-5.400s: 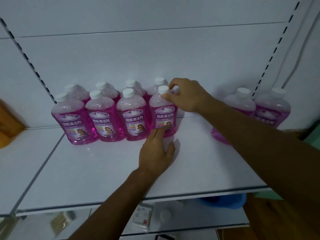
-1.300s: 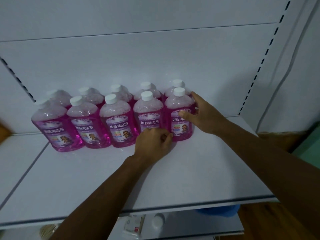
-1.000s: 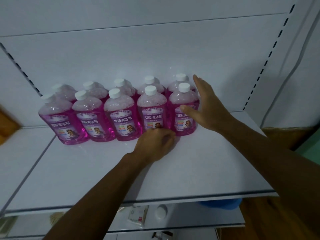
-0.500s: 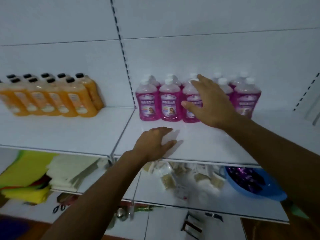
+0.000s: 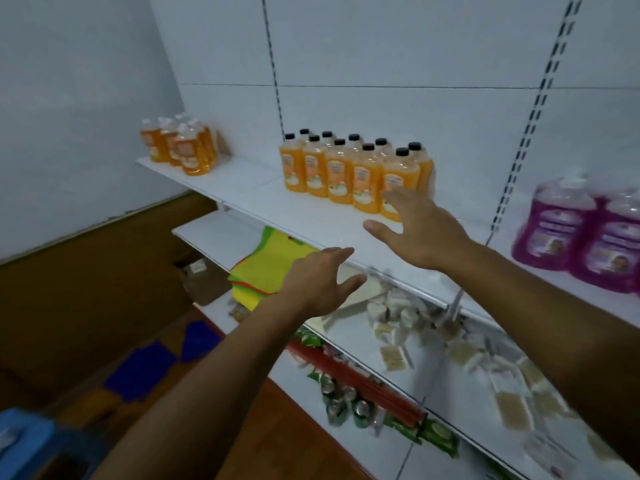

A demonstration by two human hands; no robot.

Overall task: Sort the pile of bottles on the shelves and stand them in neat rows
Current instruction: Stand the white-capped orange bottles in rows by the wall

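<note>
Both hands hover with fingers spread, holding nothing: left hand (image 5: 320, 280) at center frame, right hand (image 5: 420, 230) before the orange bottles (image 5: 353, 171) standing in 2 rows on the shelf (image 5: 311, 216); pink bottles (image 5: 585, 237) at right edge.

Looks like a small shop: white slotted retail shelving (image 5: 346, 216) stocked with rows of identical orange bottles (image 5: 349, 171), pink bottles (image 5: 581, 233), and packets (image 5: 460, 351) below.

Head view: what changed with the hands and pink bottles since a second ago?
Both hands let go of the pink bottles with white caps and swung left: the left hand and right hand now hover open by the orange bottles with black caps. The pink bottles stayed upright on the white shelf.
</note>
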